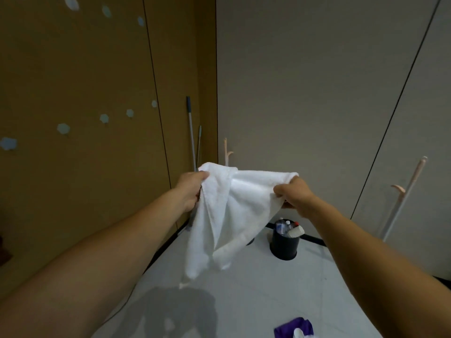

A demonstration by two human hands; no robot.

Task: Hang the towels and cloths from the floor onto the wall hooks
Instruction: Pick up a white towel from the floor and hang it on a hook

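Observation:
A white towel (227, 211) hangs in the air in front of me, stretched between both hands, its lower end drooping toward the floor. My left hand (191, 189) grips its upper left edge. My right hand (291, 195) pinches its upper right edge. A row of pale wall hooks (64, 129) runs along the brown wall at the left, with a second row of hooks (106, 11) higher up. On the floor at the bottom lies a purple cloth (291, 328) with something white (300, 334) on it.
Two mop handles (191, 132) lean in the corner. A black bin (284, 242) full of bottles stands on the pale floor near the grey wall. Pale coat stands are at the corner (227, 152) and at the right (405, 191).

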